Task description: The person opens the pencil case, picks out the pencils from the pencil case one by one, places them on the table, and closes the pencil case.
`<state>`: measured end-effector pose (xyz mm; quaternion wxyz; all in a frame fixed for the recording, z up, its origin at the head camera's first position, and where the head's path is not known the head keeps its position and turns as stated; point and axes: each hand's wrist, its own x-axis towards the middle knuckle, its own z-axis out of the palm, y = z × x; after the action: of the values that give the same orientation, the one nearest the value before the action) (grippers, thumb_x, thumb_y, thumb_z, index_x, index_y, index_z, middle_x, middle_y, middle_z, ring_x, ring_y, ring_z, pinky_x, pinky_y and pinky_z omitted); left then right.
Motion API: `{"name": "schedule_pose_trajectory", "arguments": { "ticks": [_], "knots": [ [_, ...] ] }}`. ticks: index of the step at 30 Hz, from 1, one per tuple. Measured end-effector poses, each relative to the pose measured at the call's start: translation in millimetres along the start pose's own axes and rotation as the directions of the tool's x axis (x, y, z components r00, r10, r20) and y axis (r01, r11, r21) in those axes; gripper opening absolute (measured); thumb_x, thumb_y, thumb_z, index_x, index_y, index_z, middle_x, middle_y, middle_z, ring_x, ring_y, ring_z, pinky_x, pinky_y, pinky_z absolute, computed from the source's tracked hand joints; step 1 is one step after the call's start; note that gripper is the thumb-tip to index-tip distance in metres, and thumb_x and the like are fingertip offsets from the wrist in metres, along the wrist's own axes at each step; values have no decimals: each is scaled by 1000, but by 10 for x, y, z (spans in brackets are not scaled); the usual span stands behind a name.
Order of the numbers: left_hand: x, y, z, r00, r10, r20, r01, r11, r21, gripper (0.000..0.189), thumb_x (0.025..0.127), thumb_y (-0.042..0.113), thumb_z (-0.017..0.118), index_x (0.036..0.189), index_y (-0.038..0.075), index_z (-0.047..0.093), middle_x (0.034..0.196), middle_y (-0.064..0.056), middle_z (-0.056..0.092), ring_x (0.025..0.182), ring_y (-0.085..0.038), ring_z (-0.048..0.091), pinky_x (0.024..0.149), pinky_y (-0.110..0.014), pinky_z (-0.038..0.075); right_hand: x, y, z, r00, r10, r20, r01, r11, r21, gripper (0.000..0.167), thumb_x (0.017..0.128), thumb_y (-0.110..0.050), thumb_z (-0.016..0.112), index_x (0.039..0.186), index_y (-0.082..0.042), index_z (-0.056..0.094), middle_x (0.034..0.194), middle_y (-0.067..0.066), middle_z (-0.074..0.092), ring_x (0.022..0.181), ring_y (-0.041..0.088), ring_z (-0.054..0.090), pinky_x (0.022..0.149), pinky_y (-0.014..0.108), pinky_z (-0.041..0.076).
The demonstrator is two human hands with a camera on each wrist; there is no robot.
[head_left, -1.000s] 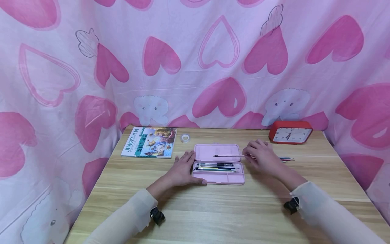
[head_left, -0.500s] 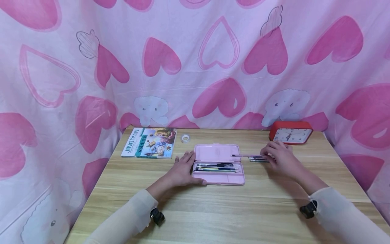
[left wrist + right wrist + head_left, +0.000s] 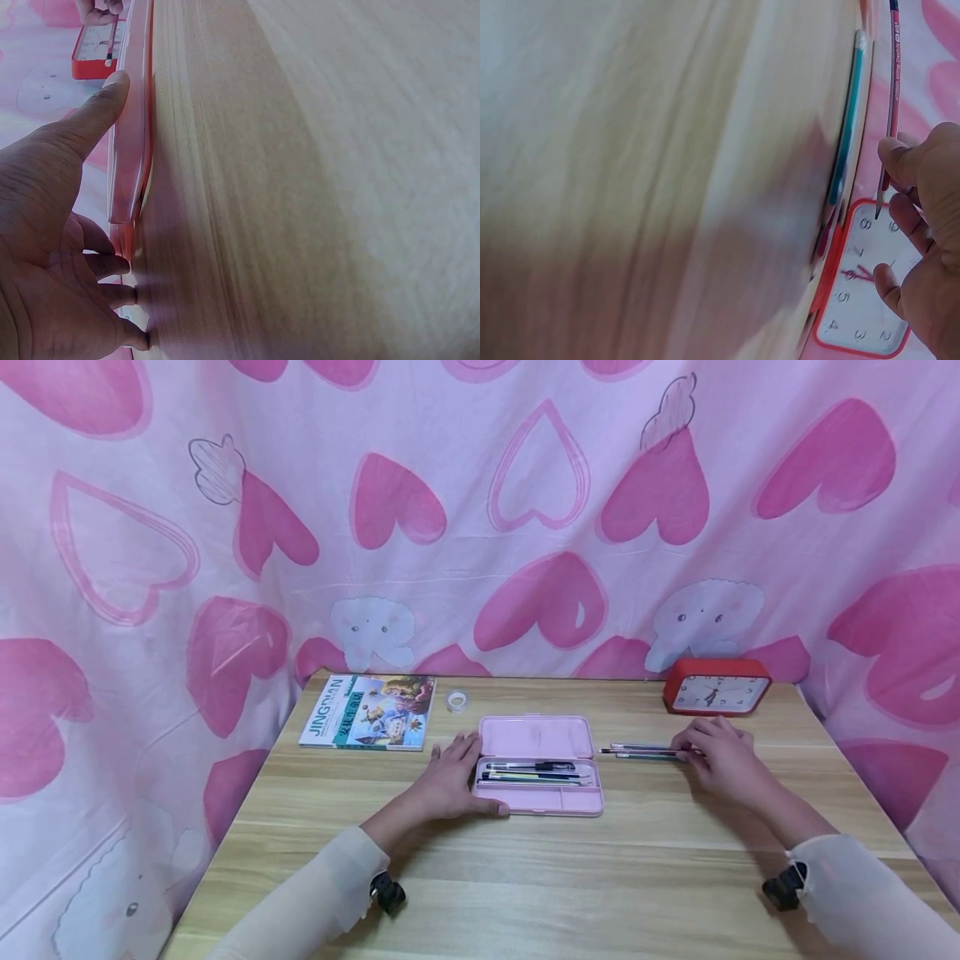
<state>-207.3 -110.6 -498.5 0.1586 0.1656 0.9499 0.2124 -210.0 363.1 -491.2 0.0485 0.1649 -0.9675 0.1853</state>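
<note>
An open pink pencil case (image 3: 517,797) lies mid-table, its lid folded back. A black pen (image 3: 555,766) and several pencils (image 3: 525,780) fill its rear compartment. My left hand (image 3: 444,781) rests at the case's left end, thumb on the front corner and fingers spread toward the back. To the right of the case, my right hand (image 3: 723,756) pinches a red-and-black pencil (image 3: 895,82) between thumb and fingers, its sharpened tip toward the palm side. Beneath it, a teal pencil (image 3: 846,120) lies on the table with others beside it, partly covered by the hand in the head view.
A red alarm clock (image 3: 716,687) stands at the back right, just behind the right hand. At the back left lie a book (image 3: 367,712) and a roll of clear tape (image 3: 456,700). A pink heart-print curtain (image 3: 405,568) hangs behind the wooden table (image 3: 525,885).
My right hand has moved right with the pencil, away from the case lid and toward the pencils lying on the table. My left hand has stayed at the case.
</note>
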Motion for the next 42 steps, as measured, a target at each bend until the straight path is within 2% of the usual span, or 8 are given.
{"name": "schedule_pose_trajectory", "arguments": {
  "ticks": [6,20,42],
  "knots": [
    [-3,5,-7,1000,3,-1,-3,1000,8,138,79,80,85,179,12,17,188,-8,14,176,-34,5,141,-64,2,-57,102,17,1000,13,3,-13,1000,-15,23,94,2,81,108,-16,80,111,9,69,108,33,47,93,69,36],
    [0,-5,-4,1000,-2,7,2,1000,22,140,79,83,83,179,13,16,188,-6,13,176,-33,5,142,-63,2,-129,181,48,999,28,22,-27,998,-57,17,97,-2,80,108,-15,80,113,12,71,108,36,50,92,75,36],
    [2,-4,-9,1000,-5,5,5,1000,17,139,79,82,84,179,13,16,188,-6,13,176,-33,4,142,-63,2,-175,225,43,1000,20,12,-19,998,-59,22,94,-1,82,109,-16,80,111,10,70,108,36,49,92,73,35]
  ]
}}
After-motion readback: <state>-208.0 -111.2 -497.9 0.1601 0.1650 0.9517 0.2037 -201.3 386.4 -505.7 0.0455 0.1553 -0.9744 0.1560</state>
